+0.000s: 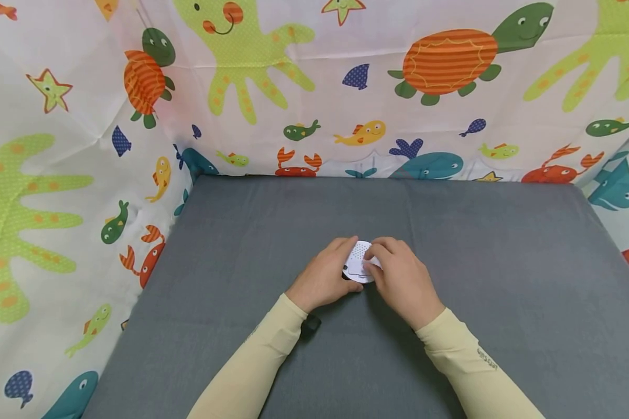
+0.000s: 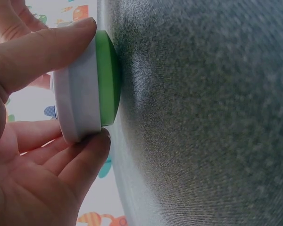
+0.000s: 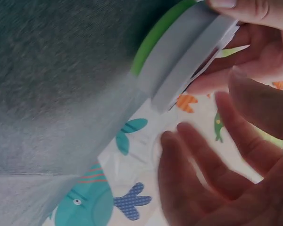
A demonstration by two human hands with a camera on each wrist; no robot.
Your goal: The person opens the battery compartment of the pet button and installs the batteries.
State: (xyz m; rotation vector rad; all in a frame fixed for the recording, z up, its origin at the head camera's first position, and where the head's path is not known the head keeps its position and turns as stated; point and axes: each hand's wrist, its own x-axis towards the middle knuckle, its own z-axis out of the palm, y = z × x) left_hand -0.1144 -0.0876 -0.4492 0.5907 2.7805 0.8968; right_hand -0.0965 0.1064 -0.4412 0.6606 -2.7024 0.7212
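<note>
My left hand (image 1: 322,276) grips a round white plastic button device (image 1: 354,267) by its rim, thumb on one side and fingers on the other. Small speaker holes and a panel outline show on its upturned white back. In the left wrist view its green face (image 2: 107,80) points down, close over the grey cloth. My right hand (image 1: 402,280) hovers at the white back, overlapping it in the head view. The right wrist view shows the right thumb (image 3: 259,101) and loosely bent fingers a little apart, with nothing between them, near the device's white edge (image 3: 188,56).
A grey cloth surface (image 1: 482,262) spreads under both hands. White fabric walls (image 1: 272,151) printed with sea animals rise along its back and sides. A small black object (image 1: 310,325) shows beside the left wrist. Pale yellow sleeves (image 1: 257,355) cover both forearms.
</note>
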